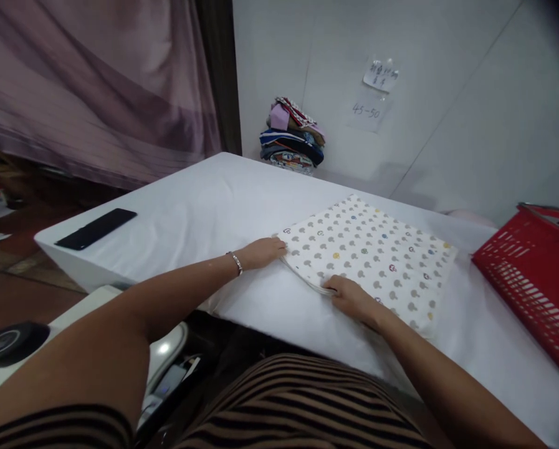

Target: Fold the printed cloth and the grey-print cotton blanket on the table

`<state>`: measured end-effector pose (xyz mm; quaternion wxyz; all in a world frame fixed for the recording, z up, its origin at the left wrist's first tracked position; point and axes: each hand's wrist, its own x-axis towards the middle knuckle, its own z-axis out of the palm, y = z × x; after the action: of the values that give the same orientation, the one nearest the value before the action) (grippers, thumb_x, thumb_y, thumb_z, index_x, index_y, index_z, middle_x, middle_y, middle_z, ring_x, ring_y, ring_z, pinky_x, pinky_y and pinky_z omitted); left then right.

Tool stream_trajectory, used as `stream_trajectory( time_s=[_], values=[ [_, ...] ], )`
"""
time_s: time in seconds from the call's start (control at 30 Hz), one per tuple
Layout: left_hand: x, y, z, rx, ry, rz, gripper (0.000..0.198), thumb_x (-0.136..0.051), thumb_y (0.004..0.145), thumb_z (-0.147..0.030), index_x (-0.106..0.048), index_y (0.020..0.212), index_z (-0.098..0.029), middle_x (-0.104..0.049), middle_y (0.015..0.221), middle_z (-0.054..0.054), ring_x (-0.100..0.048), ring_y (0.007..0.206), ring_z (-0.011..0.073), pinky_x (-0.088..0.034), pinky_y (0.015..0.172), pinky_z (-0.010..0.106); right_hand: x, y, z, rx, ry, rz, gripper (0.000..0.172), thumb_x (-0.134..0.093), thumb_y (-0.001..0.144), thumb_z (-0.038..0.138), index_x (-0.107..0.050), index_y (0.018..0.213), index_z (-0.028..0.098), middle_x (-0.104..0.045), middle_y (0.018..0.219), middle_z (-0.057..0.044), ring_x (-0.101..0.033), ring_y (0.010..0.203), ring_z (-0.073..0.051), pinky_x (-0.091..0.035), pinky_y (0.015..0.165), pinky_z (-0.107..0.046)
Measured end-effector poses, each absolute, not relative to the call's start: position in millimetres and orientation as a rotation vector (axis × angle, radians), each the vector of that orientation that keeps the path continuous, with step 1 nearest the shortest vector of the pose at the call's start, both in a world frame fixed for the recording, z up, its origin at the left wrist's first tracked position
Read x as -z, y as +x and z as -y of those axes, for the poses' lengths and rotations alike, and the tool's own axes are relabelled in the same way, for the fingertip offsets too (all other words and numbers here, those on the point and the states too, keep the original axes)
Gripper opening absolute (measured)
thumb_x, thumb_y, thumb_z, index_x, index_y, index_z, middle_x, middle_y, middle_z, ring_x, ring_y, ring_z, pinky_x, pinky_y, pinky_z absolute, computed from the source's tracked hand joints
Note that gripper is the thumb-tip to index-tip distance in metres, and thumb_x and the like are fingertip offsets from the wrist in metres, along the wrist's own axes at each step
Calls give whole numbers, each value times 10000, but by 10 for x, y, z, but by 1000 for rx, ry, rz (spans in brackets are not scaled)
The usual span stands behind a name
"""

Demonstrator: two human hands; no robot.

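A white cloth (370, 249) printed with grey shapes and a few coloured ones lies folded on the white-covered table (186, 224). My left hand (265, 251), with a bracelet at the wrist, grips the cloth's left corner, its fingers closed on the edge. Nearer to me, my right hand (349, 296) is closed on the front edge, thumb on top and the other fingers partly hidden. Between my hands the layered edge sags slightly.
A red plastic basket (531, 274) stands at the right. Folded clothes (292, 137) are stacked beyond the far edge, by the wall. A black phone-like object (96, 229) lies at the table's left corner. Pink curtains (96, 81) hang at the back left.
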<state>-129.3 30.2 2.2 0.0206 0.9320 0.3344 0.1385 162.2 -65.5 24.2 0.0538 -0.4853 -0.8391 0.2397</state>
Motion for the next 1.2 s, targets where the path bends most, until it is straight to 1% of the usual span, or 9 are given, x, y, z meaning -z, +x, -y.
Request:
stream_trajectory(
  time_s=[0.13,0.27,0.37,0.53,0.67,0.87,1.0,1.1,1.2],
  values=[
    [-71,-1276,-310,-417,3058,-1011,254,-344,868,-80,-579,831,-171,-589,877,84,-491,878,198,-378,775,325,-285,1526,768,-497,-1525,2636,374,-407,726,37,-578,1029,174,-595,1027,-56,-540,902,-172,-384,759,-254],
    [-20,-1290,-279,-400,3065,-1066,217,-374,863,-87,-552,773,-175,-575,828,71,-484,841,196,-382,753,321,-210,1369,934,-136,-1589,2785,257,-377,815,62,-577,954,147,-578,955,-89,-527,833,-190,-369,675,-272],
    [26,-1287,-239,-362,3044,-1157,197,-401,844,-70,-551,769,-174,-574,823,69,-494,830,193,-387,737,318,-128,1307,985,1,-1540,2819,254,-345,866,72,-575,945,149,-571,943,-95,-514,831,-201,-363,658,-283],
    [-24,-1124,-31,-462,3055,-1212,206,-415,845,-74,-589,915,-160,-595,946,82,-511,929,207,-406,813,354,-17,1278,999,74,-1505,2753,213,-371,890,92,-572,932,147,-572,925,-92,-507,819,-203,-379,649,-290],
    [36,-961,106,-541,3090,-938,264,-401,876,-136,-586,1052,-202,-621,1000,35,-539,931,190,-437,837,356,60,1251,988,190,-1395,2755,109,-445,874,135,-550,895,149,-567,885,-69,-500,770,-202,-396,609,-298],
    [576,-974,-237,-881,3188,-802,376,-332,828,-151,-629,1025,-267,-673,1006,13,-619,903,217,-509,797,361,58,1283,887,380,-1322,2764,100,-433,876,169,-527,887,136,-556,851,-64,-488,702,-188,-394,525,-291],
    [918,-1067,-491,-882,3237,-749,392,-362,780,-171,-640,1028,-293,-675,1051,22,-618,964,242,-508,842,405,19,1333,874,316,-1366,2727,99,-508,834,211,-539,895,139,-562,846,-43,-489,691,-166,-412,536,-270],
    [939,-1059,-545,-821,3245,-834,379,-360,757,-157,-667,955,-260,-686,1014,42,-621,957,252,-502,843,414,17,1366,882,301,-1387,2714,109,-518,836,220,-542,908,141,-577,856,-42,-499,724,-171,-429,565,-270],
    [693,-931,-374,-813,3218,-889,377,-323,768,-148,-669,892,-235,-695,924,43,-632,879,233,-511,797,387,11,1382,935,300,-1374,2695,135,-470,884,218,-533,965,132,-585,881,-48,-504,778,-182,-438,612,-280]
  ],
)
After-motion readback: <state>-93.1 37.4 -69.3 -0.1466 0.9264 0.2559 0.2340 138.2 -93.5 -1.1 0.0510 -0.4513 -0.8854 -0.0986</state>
